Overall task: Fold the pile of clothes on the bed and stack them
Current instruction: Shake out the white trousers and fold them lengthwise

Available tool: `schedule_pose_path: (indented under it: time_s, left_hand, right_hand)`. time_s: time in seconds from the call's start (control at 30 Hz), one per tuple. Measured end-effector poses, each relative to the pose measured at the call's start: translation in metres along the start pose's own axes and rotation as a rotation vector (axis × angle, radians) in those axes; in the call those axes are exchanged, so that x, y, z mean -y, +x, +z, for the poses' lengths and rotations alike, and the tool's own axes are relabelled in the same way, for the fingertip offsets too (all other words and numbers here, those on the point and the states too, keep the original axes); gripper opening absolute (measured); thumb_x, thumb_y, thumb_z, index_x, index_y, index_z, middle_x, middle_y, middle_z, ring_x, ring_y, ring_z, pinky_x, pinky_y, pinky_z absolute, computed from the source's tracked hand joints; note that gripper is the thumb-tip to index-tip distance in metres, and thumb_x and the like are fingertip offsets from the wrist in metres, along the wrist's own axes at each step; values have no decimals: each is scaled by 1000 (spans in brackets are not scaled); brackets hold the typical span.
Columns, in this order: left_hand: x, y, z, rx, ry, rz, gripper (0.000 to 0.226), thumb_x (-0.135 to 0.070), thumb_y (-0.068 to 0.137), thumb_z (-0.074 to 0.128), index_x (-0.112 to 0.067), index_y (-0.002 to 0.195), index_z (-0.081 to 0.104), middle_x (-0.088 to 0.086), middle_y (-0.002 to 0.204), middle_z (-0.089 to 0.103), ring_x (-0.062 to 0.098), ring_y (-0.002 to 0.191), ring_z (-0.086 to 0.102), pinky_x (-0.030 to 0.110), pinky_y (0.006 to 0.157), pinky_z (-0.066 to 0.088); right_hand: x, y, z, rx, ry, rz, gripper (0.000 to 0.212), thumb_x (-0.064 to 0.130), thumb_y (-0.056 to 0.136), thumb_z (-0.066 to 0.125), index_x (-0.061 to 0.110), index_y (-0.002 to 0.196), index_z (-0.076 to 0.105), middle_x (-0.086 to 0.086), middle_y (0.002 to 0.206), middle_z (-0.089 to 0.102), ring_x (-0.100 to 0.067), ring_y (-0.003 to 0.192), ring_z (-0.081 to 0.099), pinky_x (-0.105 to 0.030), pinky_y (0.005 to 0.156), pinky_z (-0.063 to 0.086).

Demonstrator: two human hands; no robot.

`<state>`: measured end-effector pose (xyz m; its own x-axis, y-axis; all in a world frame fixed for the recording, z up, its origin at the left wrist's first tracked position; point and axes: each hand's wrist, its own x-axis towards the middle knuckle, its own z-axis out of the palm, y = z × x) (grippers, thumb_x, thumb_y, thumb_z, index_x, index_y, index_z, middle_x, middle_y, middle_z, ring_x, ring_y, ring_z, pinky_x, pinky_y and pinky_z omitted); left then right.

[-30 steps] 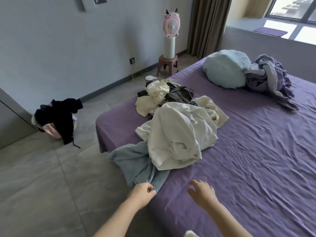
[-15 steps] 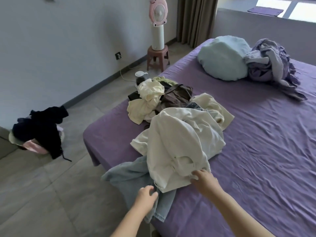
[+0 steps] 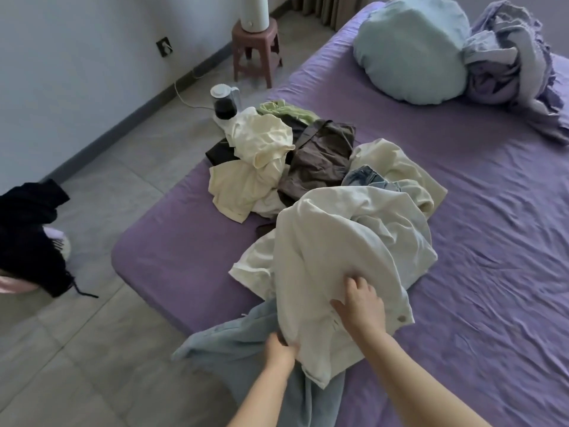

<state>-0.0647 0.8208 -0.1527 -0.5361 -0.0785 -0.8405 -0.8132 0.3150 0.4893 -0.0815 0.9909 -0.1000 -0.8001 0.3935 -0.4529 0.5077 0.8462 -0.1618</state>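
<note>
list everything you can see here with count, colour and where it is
white jacket: 1, off-white, top of pile, near bed edge
blue garment: 1, pale blue, under jacket, hanging off bed
cream clothes: a few, cream, far side of pile
brown garment: 1, brown, pile middle
bed sheet: 1, purple, on bed
pillow: 1, light blue, head of bed
stool: 1, reddish, by wall
kettle: 1, on floor
left hand: grips jacket hem
right hand: on jacket

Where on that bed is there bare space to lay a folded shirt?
The widest bare purple sheet lies right of the clothes pile, below the blue pillow. A smaller patch sits at the bed's left corner, beside the cream shirts. It is crowded around both hands, on the white garment.
</note>
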Motion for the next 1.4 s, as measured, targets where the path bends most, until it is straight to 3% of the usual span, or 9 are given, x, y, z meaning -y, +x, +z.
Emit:
schedule_pose_path:
  time_s: [0.1, 0.27, 0.43, 0.6, 0.77, 0.97, 1.1, 1.27, 1.4]
  left_hand:
    - [-6, -1, 1, 2, 28, 69, 9, 5, 85, 60, -4, 85, 59, 12, 86, 65, 27, 88, 60, 28, 72, 41]
    - [-38, -25, -3, 96, 34, 311, 12, -2, 87, 62, -1, 75, 58, 6, 72, 58, 19, 73, 51, 32, 71, 41]
    - [-86, -62, -20, 175, 95, 505, 16, -16, 91, 62, -3, 82, 60, -3, 71, 59, 10, 71, 52, 28, 69, 48]
    - [-124, -112, -38, 161, 175, 671, 24, -25, 93, 60, -1, 94, 62, 7, 84, 63, 14, 78, 54, 37, 78, 50]
    - [-144, -170, -39, 150, 102, 773, 21, -24, 97, 54, -6, 104, 61, 8, 100, 67, 13, 89, 60, 25, 77, 52]
    - [-156, -235, -14, 54, 59, 918, 33, -33, 98, 49, -2, 96, 58, 4, 83, 58, 12, 77, 51, 28, 70, 44]
    - [-169, -282, 7, -35, 63, 1087, 24, -29, 97, 52, -13, 79, 56, -6, 71, 56, 5, 65, 50, 18, 61, 42]
    - [-189, -346, 28, -23, 23, 1188, 30, -28, 97, 54, -12, 72, 54, -6, 65, 53, 7, 61, 48, 22, 63, 41]
    - [-200, -384, 46, 43, -65, 1179, 25, -30, 97, 54, -9, 84, 56, 4, 75, 53, 15, 72, 50, 32, 72, 43]
  right_hand:
    - [0, 5, 8, -44, -62, 47, 34, 37, 94, 49, 19, 123, 49, 0, 128, 47, -24, 119, 43, -33, 89, 38]
    - [-12, 3, 7, -99, 116, 23, 17, 26, 95, 47, 16, 102, 59, 0, 109, 57, -23, 106, 48, -32, 76, 36]
    - [-10, -8, -19, 101, 403, 4, 24, 37, 87, 63, 18, 95, 49, 6, 90, 52, -18, 88, 52, -32, 75, 41]
    - [-26, -20, -52, 23, 522, 44, 7, 15, 85, 60, 14, 84, 67, -3, 85, 67, -19, 79, 59, -27, 70, 46]
    - [-42, -43, -85, 31, 710, -49, 21, 11, 89, 60, 11, 109, 64, -7, 96, 66, -16, 82, 59, -20, 70, 43]
    - [-56, -89, -120, 225, 1077, -271, 67, 33, 83, 72, 28, 140, 38, -2, 127, 51, -12, 110, 56, -26, 85, 50]
    - [-70, -121, -135, 131, 1152, -403, 97, 15, 74, 81, 32, 146, 18, 3, 129, 43, -9, 107, 56, -17, 81, 50]
    - [-109, -166, -172, -287, 1106, -470, 20, 12, 81, 74, 25, 90, 63, 4, 83, 61, -12, 76, 57, -13, 64, 43]
    - [-163, -200, -225, -470, 1134, -406, 19, 14, 84, 69, 21, 67, 65, 12, 62, 57, -8, 61, 48, -22, 57, 40]
